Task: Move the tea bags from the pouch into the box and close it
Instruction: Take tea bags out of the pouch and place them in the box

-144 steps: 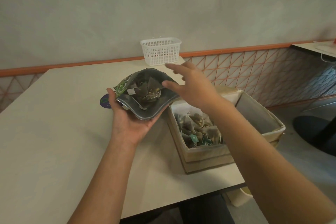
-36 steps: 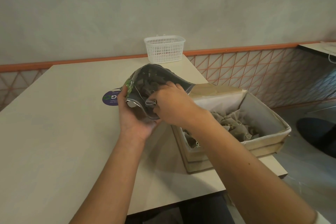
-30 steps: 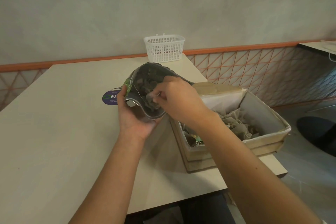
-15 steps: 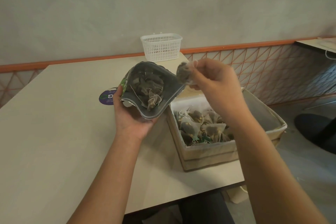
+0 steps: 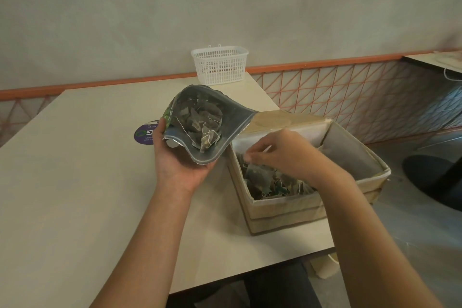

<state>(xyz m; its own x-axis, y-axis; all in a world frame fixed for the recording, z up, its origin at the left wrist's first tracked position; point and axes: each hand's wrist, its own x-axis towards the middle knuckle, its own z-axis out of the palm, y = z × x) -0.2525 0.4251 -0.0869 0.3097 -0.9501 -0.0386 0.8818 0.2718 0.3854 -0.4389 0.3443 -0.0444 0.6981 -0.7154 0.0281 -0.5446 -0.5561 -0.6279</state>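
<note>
Left hand (image 5: 181, 167) cupped upward, gripping; right hand (image 5: 282, 151) lowered, fingers (image 5: 252, 156) pinched.

- The left hand (image 5: 178, 167) cradles the open pouch (image 5: 232, 120) from below, thumb on its left edge, mouth tilted toward the camera; tea bags (image 5: 202, 122) and strings show inside.
- At 3 o'clock from the pouch, the right hand (image 5: 282, 152) hangs over the open box (image 5: 282, 210), fingertips (image 5: 250, 157) pinched together just above the heaped tea bags in it.
- A white basket (image 5: 220, 65) stands at 12 o'clock on the table (image 5: 75, 195).
- A purple round sticker (image 5: 143, 134) lies at 9 o'clock of the pouch.
</note>
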